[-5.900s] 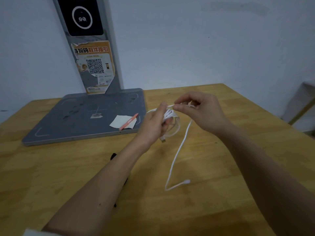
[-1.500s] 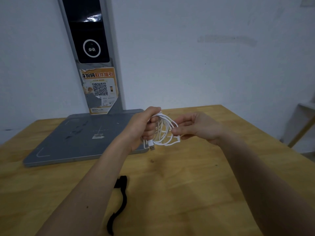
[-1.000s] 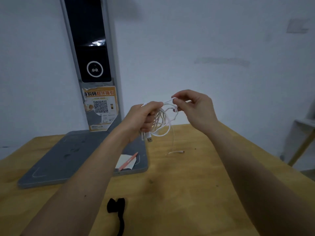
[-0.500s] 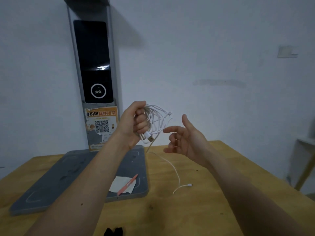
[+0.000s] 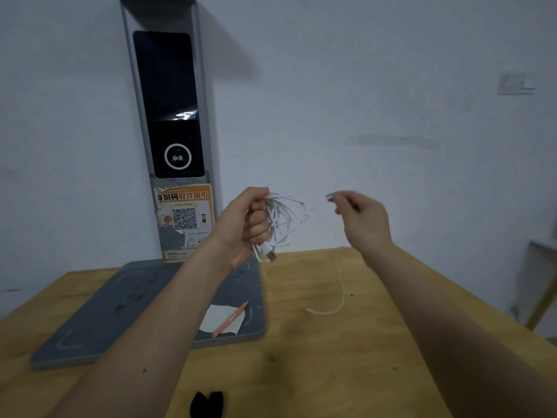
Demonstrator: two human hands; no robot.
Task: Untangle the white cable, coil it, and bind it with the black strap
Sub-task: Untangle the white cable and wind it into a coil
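Observation:
My left hand point(image 5: 241, 224) is raised above the table and grips several loops of the white cable point(image 5: 286, 218) in its fist. The USB plug point(image 5: 269, 253) sticks out below that fist. My right hand point(image 5: 361, 221) is level with the coil, to its right and blurred. Its fingertips pinch a strand that runs taut from the coil. The cable's loose tail point(image 5: 324, 312) hangs down behind my right wrist and ends on the wooden table point(image 5: 331, 372). The black strap point(image 5: 208, 405) lies on the table at the bottom edge of the view, partly cut off.
A grey base plate point(image 5: 120, 312) lies on the left of the table, with a paper scrap point(image 5: 217, 318) and an orange pen point(image 5: 230, 319) on it. An upright post with a dark screen point(image 5: 171, 116) rises at its back, against the white wall. A shelf point(image 5: 542, 251) shows at far right.
My right hand was open below the coil; it has risen to the right and now pinches a strand pulled out from the loops. My left hand still grips the coil.

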